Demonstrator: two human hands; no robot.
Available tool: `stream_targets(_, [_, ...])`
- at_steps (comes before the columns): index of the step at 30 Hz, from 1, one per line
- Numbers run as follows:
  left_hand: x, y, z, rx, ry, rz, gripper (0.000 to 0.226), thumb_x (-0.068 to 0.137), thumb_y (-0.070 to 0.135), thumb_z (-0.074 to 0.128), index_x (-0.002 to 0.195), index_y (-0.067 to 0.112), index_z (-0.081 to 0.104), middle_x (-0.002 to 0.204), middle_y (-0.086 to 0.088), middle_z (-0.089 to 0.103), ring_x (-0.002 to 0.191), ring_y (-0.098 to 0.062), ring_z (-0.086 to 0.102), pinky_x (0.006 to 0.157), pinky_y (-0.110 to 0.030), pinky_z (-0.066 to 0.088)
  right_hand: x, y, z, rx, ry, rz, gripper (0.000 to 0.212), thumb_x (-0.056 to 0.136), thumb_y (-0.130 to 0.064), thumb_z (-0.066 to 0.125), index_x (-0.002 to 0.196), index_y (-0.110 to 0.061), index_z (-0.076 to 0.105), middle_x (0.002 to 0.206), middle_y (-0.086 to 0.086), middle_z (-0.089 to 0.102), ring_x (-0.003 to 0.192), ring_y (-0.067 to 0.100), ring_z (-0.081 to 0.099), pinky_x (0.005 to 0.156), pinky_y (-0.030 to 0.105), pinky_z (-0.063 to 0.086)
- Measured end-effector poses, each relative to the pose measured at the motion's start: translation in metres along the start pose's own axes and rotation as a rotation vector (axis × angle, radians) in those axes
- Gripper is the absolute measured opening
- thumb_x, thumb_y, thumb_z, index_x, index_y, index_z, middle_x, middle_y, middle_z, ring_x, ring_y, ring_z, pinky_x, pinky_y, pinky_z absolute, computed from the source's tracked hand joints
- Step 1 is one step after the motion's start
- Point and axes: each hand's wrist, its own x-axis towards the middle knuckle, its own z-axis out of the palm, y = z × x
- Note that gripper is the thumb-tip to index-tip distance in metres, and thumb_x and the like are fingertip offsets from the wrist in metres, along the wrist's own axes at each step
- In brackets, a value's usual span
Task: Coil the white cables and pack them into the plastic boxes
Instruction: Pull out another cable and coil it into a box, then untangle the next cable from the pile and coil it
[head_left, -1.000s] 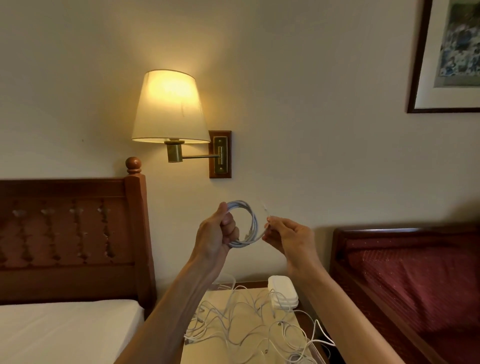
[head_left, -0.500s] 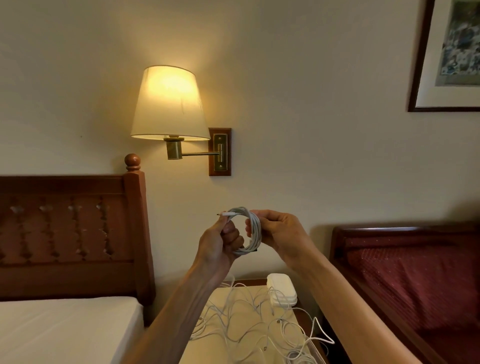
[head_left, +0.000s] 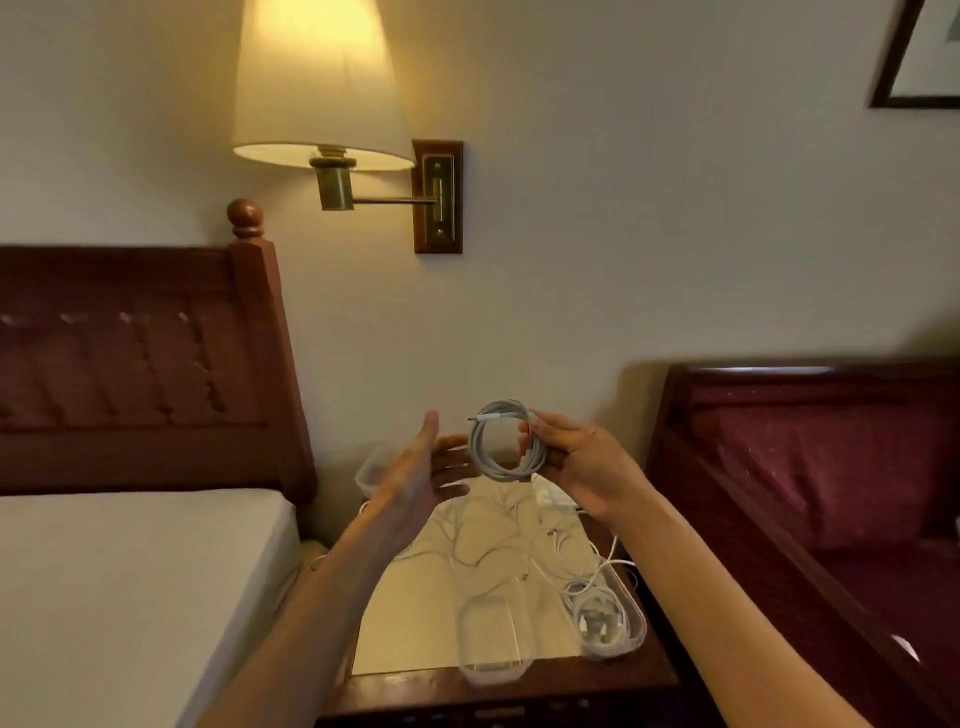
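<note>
Both bare forearms reach forward from the bottom edge and converge near the middle. The left hand (head_left: 415, 470) is spread, fingers apart and thumb raised, palm turned toward the right — gripping nothing. The right hand (head_left: 582, 467) sits just beside it at about the same height, its fingers curled and pinched around a coiled white cable (head_left: 501, 441).

Coil (head_left: 506, 447) white; boxes (head_left: 493, 644) clear. Left of the coil, headboard (head_left: 135, 364) dark red-brown. Lampshade (head_left: 317, 83) above it cream, lit yellow.
</note>
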Motion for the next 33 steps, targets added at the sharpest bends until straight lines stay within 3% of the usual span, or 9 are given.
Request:
stream_targets(5, [-0.001, -0.137, -0.049, 0.479, 0.204, -0.115, 0.038, 0.101, 0.033, 0.047, 0.094, 0.005, 0.071, 0.095, -0.014, 0.073, 0.089, -0.027, 0.067, 0.078, -0.038, 0.05, -0.001, 0.087, -0.041, -0.244, 0.174, 0.072, 0.018, 0.092, -0.004, 0.061, 0.108, -0.004, 0.071, 0.079, 0.008, 0.071, 0.071, 0.015, 0.065, 0.066, 0.026, 0.055])
stream_targets(7, [-0.002, -0.184, -0.068, 0.769, 0.245, -0.094, 0.03, 0.099, 0.024, 0.051, 0.091, 0.005, 0.072, 0.097, -0.014, 0.073, 0.094, -0.029, 0.066, 0.082, -0.038, 0.048, -0.002, 0.125, -0.048, -0.465, 0.188, 0.0, 0.021, 0.089, -0.009, 0.067, 0.11, -0.009, 0.073, 0.079, 0.002, 0.073, 0.072, 0.013, 0.066, 0.067, 0.025, 0.053])
stream_targets(9, [-0.007, -0.223, -0.085, 0.942, 0.228, -0.043, 0.023, 0.098, 0.016, 0.051, 0.108, 0.006, 0.07, 0.117, -0.012, 0.068, 0.113, -0.026, 0.06, 0.097, -0.033, 0.042, -0.005, 0.159, -0.051, -0.752, 0.194, -0.155, 0.021, 0.086, -0.014, 0.072, 0.106, -0.016, 0.076, 0.086, -0.004, 0.076, 0.079, 0.007, 0.069, 0.07, 0.022, 0.053])
stream_targets(13, [-0.016, -0.278, -0.107, 1.185, 0.029, -0.036, 0.049, 0.104, 0.021, 0.04, 0.15, 0.009, 0.033, 0.161, -0.009, 0.02, 0.149, -0.022, 0.015, 0.118, -0.025, 0.008, 0.001, 0.23, -0.063, -1.296, -0.012, -0.381, 0.023, 0.09, -0.019, 0.059, 0.111, -0.02, 0.07, 0.095, 0.004, 0.072, 0.086, 0.019, 0.067, 0.069, 0.033, 0.053])
stream_targets(17, [-0.013, -0.293, -0.11, 1.278, -0.019, 0.009, 0.056, 0.106, 0.024, 0.031, 0.156, 0.016, 0.009, 0.164, -0.004, -0.004, 0.15, -0.02, -0.009, 0.116, -0.028, -0.006, 0.007, 0.269, -0.075, -1.695, -0.165, -0.396, 0.047, 0.066, -0.013, 0.08, 0.111, -0.019, 0.069, 0.086, -0.001, 0.069, 0.075, 0.019, 0.067, 0.051, 0.024, 0.049])
stream_targets(19, [-0.012, -0.295, -0.112, 1.291, -0.035, 0.018, 0.056, 0.106, 0.024, 0.031, 0.156, 0.016, 0.007, 0.164, -0.004, -0.006, 0.148, -0.016, -0.013, 0.115, -0.028, -0.007, 0.012, 0.274, -0.077, -1.776, -0.162, -0.351, 0.052, 0.055, -0.01, 0.085, 0.105, -0.016, 0.071, 0.078, -0.001, 0.067, 0.068, 0.019, 0.066, 0.046, 0.023, 0.047])
stream_targets(25, [-0.015, -0.298, -0.111, 1.299, -0.011, 0.039, 0.055, 0.105, 0.022, 0.031, 0.156, 0.017, 0.011, 0.164, -0.003, -0.004, 0.149, -0.016, -0.011, 0.118, -0.031, -0.005, 0.025, 0.29, -0.082, -1.772, -0.182, -0.225, 0.028, 0.086, -0.006, 0.055, 0.112, -0.013, 0.063, 0.104, 0.009, 0.066, 0.092, 0.029, 0.064, 0.066, 0.036, 0.051])
stream_targets(29, [-0.008, -0.289, -0.107, 1.304, -0.039, 0.011, 0.053, 0.105, 0.021, 0.03, 0.156, 0.017, 0.014, 0.164, -0.003, -0.001, 0.151, -0.02, -0.006, 0.12, -0.035, -0.002, 0.031, 0.286, -0.078, -1.711, -0.204, -0.087, 0.015, 0.084, -0.003, 0.05, 0.075, -0.013, 0.055, 0.079, 0.007, 0.054, 0.078, 0.027, 0.061, 0.05, 0.03, 0.028])
stream_targets(33, [0.006, -0.284, -0.103, 1.357, -0.114, -0.03, 0.054, 0.106, 0.026, 0.023, 0.156, 0.017, 0.004, 0.164, -0.002, -0.008, 0.15, -0.018, -0.012, 0.119, -0.038, -0.007, 0.034, 0.282, -0.08, -1.661, -0.207, -0.008, 0.015, 0.077, -0.001, 0.049, 0.067, -0.012, 0.046, 0.07, 0.007, 0.047, 0.067, 0.028, 0.053, 0.054, 0.034, 0.029])
